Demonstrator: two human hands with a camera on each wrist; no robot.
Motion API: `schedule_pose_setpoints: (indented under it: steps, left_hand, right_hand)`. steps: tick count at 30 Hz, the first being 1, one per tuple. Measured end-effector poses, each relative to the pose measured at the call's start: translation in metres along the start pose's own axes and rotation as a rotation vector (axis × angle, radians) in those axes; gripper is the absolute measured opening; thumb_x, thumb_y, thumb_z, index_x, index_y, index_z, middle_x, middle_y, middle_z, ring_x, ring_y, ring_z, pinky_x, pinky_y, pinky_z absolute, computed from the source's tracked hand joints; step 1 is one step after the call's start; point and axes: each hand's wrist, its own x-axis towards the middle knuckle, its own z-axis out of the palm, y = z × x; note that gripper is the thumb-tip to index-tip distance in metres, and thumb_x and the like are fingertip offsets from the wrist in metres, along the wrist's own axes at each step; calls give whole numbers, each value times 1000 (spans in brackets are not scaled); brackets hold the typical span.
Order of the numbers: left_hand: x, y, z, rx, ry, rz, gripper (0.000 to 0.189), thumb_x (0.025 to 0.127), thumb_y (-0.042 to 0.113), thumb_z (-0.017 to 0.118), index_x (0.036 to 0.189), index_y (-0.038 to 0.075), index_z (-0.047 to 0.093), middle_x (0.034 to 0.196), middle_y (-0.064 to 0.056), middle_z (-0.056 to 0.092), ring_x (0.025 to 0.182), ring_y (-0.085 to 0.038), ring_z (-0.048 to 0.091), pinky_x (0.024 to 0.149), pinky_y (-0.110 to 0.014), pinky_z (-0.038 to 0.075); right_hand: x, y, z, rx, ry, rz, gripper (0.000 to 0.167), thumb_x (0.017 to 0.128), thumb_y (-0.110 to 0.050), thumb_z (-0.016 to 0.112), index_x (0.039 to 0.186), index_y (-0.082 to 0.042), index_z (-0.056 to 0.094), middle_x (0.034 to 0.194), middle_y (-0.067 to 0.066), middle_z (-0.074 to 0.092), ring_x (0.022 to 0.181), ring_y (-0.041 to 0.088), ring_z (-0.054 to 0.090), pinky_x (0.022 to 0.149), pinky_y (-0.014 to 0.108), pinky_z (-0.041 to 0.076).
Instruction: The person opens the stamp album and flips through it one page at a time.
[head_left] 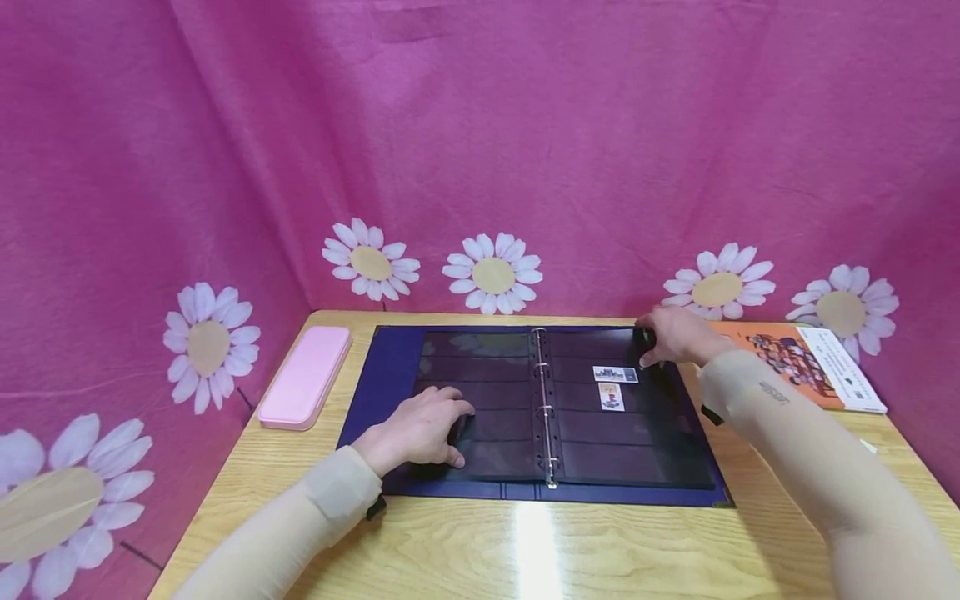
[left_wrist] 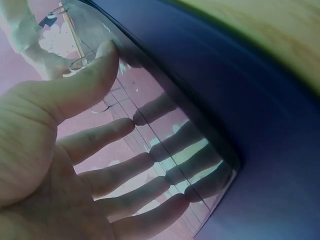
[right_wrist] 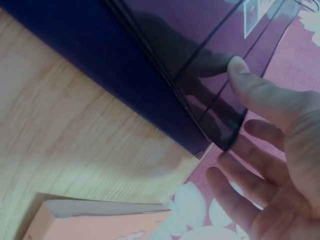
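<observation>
A navy ring-bound stamp album (head_left: 375, 375) lies spread on the table, with dark pocket pages on both sides of its metal rings (head_left: 545, 410). Two small stamps sit in the right page: a wide one (head_left: 615, 374) and an upright one (head_left: 611, 397) just beneath. On the left page rests my left hand (head_left: 420, 427), fingers straight and spread, fingertips touching the glossy surface. My right hand (head_left: 675, 335) holds the upper outer corner of the right page (right_wrist: 205, 65), thumb on its face and fingers past the edge, partly hidden behind it.
A pink case (head_left: 307, 379) lies on the table left of the album. To the right is an orange and white book (head_left: 795, 362), partly behind the right forearm. Pink cloth with daisies (head_left: 492, 273) hangs behind the wooden table (head_left: 450, 546).
</observation>
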Motion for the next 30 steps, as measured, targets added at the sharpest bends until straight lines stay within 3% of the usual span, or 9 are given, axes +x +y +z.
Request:
schedule_pose_setpoints:
  steps: [6, 11, 16, 18, 22, 25, 30]
  left_hand:
    - [2, 3, 1, 23, 9, -3, 72, 83, 37, 101, 147, 17, 74, 157, -13, 66, 138, -37, 63, 113, -58, 60]
    - [1, 4, 1, 14, 8, -19, 73, 82, 35, 101, 147, 18, 73, 157, -13, 66, 138, -37, 63, 112, -58, 61]
    - [1, 2, 2, 13, 11, -21, 73, 83, 35, 101, 148, 19, 73, 156, -12, 66, 136, -36, 63, 111, -58, 61]
    - [2, 2, 2, 18, 12, -21, 73, 82, 36, 102, 148, 19, 73, 155, -12, 66, 135, -36, 63, 111, -57, 61]
    - [2, 3, 1, 23, 11, -23, 74, 82, 37, 102, 147, 19, 73, 154, -12, 67, 134, -35, 63, 110, -57, 62]
    - [3, 3, 1, 23, 11, -23, 74, 81, 37, 102, 147, 19, 73, 153, -12, 67, 133, -35, 63, 111, -57, 61]
    - [4, 3, 0, 30, 8, -27, 75, 81, 38, 102, 147, 20, 73, 153, -12, 67, 133, -35, 63, 111, -57, 61]
  right_hand:
    - [-6, -1, 1, 18, 60, 2, 70, 79, -24, 103, 138, 0, 73, 137, 30, 68, 117, 46, 68, 108, 69, 59]
    - [-9, 1, 6, 59, 117, -28, 70, 78, -23, 104, 135, -1, 71, 131, 28, 66, 111, 44, 68, 105, 67, 59]
    - [-20, 6, 15, 185, 188, -23, 78, 78, -21, 102, 144, 1, 67, 146, 35, 59, 123, 52, 65, 110, 72, 54]
    - [-27, 7, 17, 256, 209, -14, 83, 79, -21, 101, 150, 2, 63, 153, 39, 53, 120, 53, 67, 108, 71, 54]
    - [-44, 6, 17, 426, 199, 22, 90, 84, -25, 99, 158, 2, 56, 159, 40, 49, 109, 46, 75, 88, 50, 62]
    - [-59, 4, 13, 517, 164, 48, 88, 89, -29, 97, 161, 0, 54, 160, 36, 54, 109, 43, 79, 76, 33, 59]
    - [-80, -1, 7, 580, 111, 71, 81, 97, -33, 89, 162, 0, 54, 164, 34, 53, 120, 47, 77, 77, 26, 59]
